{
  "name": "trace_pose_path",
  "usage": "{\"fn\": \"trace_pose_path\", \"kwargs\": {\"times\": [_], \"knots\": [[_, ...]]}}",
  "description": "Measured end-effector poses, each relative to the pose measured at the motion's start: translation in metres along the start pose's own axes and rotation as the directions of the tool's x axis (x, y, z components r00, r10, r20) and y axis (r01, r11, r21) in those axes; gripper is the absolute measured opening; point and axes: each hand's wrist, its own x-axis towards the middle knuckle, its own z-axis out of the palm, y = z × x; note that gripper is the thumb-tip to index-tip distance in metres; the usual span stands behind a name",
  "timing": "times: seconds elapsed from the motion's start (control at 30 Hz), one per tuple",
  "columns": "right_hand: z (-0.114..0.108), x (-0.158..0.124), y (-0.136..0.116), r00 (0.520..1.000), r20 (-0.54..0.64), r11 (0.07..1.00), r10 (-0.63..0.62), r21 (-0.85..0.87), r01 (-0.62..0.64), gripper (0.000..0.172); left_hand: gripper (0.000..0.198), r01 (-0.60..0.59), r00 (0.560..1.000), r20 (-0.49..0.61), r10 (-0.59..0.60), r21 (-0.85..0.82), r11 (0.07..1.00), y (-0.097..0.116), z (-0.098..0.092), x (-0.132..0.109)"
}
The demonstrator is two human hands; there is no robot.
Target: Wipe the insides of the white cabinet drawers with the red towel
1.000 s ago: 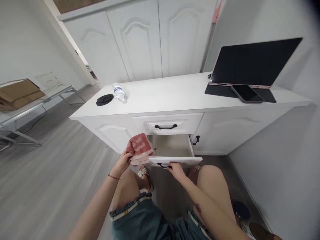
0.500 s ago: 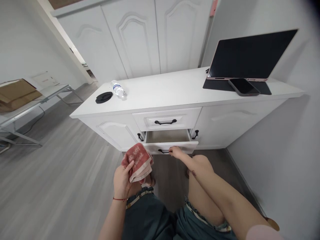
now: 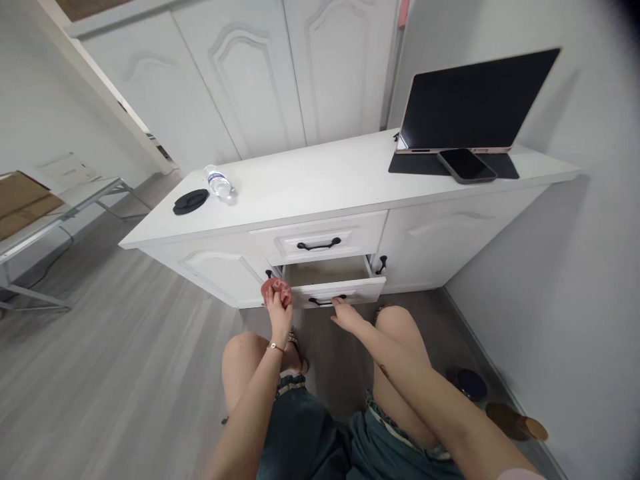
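My left hand is closed on a red towel, which lies against the left front corner of the pulled-out lower drawer. Most of the towel is bunched ahead of my fingers. Beside the drawer's black handle is my right hand, its fingers apart and the fingertips close to the handle's right end. Whether they touch it I cannot tell. The part of the drawer's inside that shows is bare. Above it, the upper drawer is closed.
On the white cabinet top stand a clear plastic bottle, a black round item, a laptop and a phone. Two dark round objects, one a blue-black lid-like disc, are on the floor by the right wall.
My left hand has moved forward with the towel to the drawer's left corner. My right hand has loosened from the handle, its fingers now spread. The view has shifted slightly.
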Motion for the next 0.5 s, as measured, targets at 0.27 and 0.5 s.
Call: {"fn": "trace_pose_path", "kwargs": {"times": [0.27,0.5], "knots": [[-0.017,-0.018,0.005,0.999,-0.003,0.998,-0.043,0.043,0.043,0.043,0.047,-0.262,0.956,0.209,0.208,0.281,0.923,0.030,0.041,-0.010],[-0.041,-0.087,0.011,0.998,-0.005,0.996,0.065,0.055,-0.065,0.037,0.028,-0.450,0.870,0.358,0.339,0.296,0.842,0.066,0.068,-0.015]]}}
